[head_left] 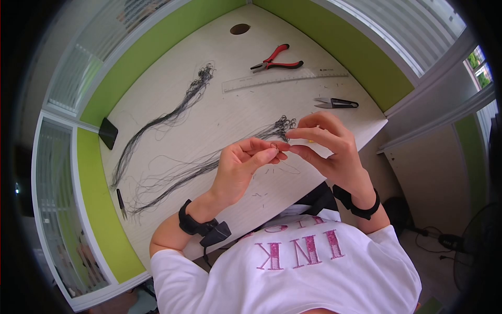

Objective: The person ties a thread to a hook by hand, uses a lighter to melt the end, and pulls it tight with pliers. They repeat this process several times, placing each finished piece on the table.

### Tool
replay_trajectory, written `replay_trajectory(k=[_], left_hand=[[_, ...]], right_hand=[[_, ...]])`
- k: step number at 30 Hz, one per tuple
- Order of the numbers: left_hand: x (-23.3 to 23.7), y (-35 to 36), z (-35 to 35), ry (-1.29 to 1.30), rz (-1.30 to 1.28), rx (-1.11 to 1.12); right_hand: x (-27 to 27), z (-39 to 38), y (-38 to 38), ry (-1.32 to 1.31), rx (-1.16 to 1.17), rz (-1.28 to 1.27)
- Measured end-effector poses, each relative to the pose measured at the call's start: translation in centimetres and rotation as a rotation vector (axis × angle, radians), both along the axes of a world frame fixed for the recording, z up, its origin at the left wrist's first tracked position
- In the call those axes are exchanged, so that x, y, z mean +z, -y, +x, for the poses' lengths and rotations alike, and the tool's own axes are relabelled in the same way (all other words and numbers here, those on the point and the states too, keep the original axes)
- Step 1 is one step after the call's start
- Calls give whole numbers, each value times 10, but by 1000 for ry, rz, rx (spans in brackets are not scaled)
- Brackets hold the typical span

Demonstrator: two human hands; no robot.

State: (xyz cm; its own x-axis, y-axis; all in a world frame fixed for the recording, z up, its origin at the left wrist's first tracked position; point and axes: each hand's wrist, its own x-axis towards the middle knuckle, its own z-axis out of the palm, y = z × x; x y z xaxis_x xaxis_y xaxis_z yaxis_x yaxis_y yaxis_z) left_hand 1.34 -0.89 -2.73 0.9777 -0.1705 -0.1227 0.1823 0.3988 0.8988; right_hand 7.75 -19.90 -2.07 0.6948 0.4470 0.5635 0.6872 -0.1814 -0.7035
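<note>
My left hand is closed, thumb against fingers, on a small dark hook-like loop near the desk's front edge. My right hand meets it from the right; its thumb and fingertips are close to the loop, and whether they grip a thread is too small to tell. Just behind my hands lies a bundle of dark threads with curled hook-like ends. A thin thread curves below my fingers. Another thread bundle with similar curled ends lies farther left.
Red-handled pliers lie at the back beside a clear ruler. Thread snips are at the right. A black phone-like object and dark tweezers lie at the left edge. Green partitions border the desk.
</note>
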Motion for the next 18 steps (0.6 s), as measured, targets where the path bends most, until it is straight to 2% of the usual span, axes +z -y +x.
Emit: replay_trajectory(k=[3, 7, 10, 12, 14, 16, 18], left_hand=[[2, 1, -1, -16, 25, 0], [3, 1, 0, -6, 66, 19], [3, -1, 2, 44, 111, 94], [2, -1, 1, 50, 110, 116], [2, 0, 0, 55, 112, 134], [2, 2, -1, 51, 131, 142], [2, 4, -3, 65, 145, 144]], right_hand=[[-6, 2, -3, 147, 36, -51], [3, -3, 1, 128, 21, -27], [8, -3, 19, 27, 93, -74], [6, 0, 37, -134, 249, -455], [5, -4, 29, -120, 202, -414], [8, -9, 11, -116, 73, -38], [9, -13, 2, -178, 78, -8]])
